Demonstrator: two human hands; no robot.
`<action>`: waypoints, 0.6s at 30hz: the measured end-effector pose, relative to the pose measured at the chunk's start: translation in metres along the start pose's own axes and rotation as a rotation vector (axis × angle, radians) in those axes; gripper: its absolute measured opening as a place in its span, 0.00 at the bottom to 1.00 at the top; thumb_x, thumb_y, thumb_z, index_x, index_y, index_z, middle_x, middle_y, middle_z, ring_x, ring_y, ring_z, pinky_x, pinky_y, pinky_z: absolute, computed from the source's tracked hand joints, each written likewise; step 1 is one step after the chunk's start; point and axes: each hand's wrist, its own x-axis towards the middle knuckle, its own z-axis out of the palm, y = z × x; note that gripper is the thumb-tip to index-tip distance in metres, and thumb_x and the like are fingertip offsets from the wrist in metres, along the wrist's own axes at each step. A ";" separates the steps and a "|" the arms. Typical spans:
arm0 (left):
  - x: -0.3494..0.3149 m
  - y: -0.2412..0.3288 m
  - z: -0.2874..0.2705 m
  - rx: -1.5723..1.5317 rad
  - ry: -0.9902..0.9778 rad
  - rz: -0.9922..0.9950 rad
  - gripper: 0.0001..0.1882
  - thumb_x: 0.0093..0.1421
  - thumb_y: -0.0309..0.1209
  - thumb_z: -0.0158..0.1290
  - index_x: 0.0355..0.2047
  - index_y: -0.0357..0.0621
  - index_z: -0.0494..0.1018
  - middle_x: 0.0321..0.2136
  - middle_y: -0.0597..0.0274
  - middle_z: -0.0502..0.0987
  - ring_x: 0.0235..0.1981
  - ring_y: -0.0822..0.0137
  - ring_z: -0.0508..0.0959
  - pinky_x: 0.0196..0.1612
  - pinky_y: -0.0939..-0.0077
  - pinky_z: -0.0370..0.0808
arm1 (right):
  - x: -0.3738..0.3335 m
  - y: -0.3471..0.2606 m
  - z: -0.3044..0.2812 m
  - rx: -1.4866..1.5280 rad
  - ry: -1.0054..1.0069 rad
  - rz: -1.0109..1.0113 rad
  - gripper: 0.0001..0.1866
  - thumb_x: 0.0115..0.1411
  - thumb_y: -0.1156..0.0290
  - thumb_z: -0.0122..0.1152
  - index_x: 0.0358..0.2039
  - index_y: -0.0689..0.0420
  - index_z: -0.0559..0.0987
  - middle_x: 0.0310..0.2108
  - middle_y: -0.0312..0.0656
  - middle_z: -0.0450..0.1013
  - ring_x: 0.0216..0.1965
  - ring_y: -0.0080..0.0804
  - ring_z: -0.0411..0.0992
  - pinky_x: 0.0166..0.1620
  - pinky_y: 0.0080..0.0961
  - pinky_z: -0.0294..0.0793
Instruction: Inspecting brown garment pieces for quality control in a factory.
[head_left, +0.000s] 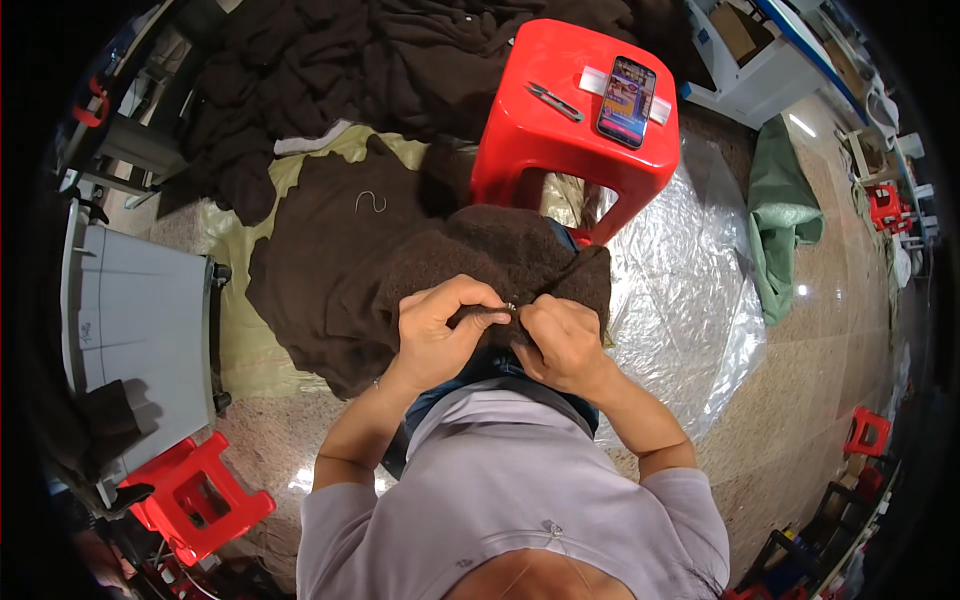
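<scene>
A dark brown fabric piece [440,250] lies across my lap and spills onto the plastic sheeting at the left. Thumb and fingers of my left hand [450,320] pinch a fold of it. Close beside, my right hand [562,342] is closed on the same cloth, its fingertips curled under and partly hidden. Between the two hands sits a tiny shiny bit [511,307], too small to name. A pale curved thread [371,202] rests on the cloth further left.
A red plastic stool [500,140] stands ahead, bearing thread snips [556,101] and a phone [627,100]. More brown cloth [330,60] is heaped beyond. A grey wheeled bin [145,310] and another red stool [200,495] are at left, green fabric [782,220] at right.
</scene>
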 end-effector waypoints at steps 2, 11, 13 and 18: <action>-0.004 -0.002 0.001 -0.142 0.019 -0.111 0.10 0.52 0.12 0.61 0.32 0.34 0.74 0.29 0.58 0.79 0.31 0.73 0.79 0.36 0.82 0.77 | -0.001 0.000 0.000 0.015 0.039 0.000 0.17 0.38 0.80 0.66 0.32 0.60 0.74 0.23 0.43 0.65 0.20 0.41 0.69 0.24 0.32 0.70; -0.002 -0.013 -0.005 -0.366 -0.071 -0.270 0.11 0.52 0.10 0.60 0.34 0.34 0.74 0.33 0.60 0.77 0.37 0.74 0.78 0.43 0.81 0.77 | 0.003 0.011 -0.009 0.298 -0.149 0.213 0.14 0.45 0.82 0.61 0.35 0.63 0.74 0.27 0.45 0.70 0.25 0.44 0.73 0.28 0.31 0.72; -0.002 -0.014 -0.003 -0.388 -0.042 -0.279 0.11 0.52 0.09 0.58 0.34 0.34 0.74 0.33 0.60 0.77 0.37 0.74 0.78 0.43 0.80 0.78 | 0.005 0.011 -0.009 0.132 -0.155 0.098 0.14 0.46 0.81 0.63 0.34 0.61 0.73 0.26 0.43 0.69 0.24 0.43 0.73 0.27 0.32 0.73; -0.004 -0.012 -0.003 -0.367 -0.024 -0.315 0.10 0.53 0.09 0.58 0.33 0.34 0.73 0.33 0.60 0.76 0.37 0.74 0.77 0.42 0.81 0.78 | 0.008 0.017 -0.010 -0.092 -0.179 -0.116 0.21 0.37 0.78 0.70 0.33 0.58 0.72 0.25 0.41 0.66 0.21 0.38 0.72 0.26 0.32 0.73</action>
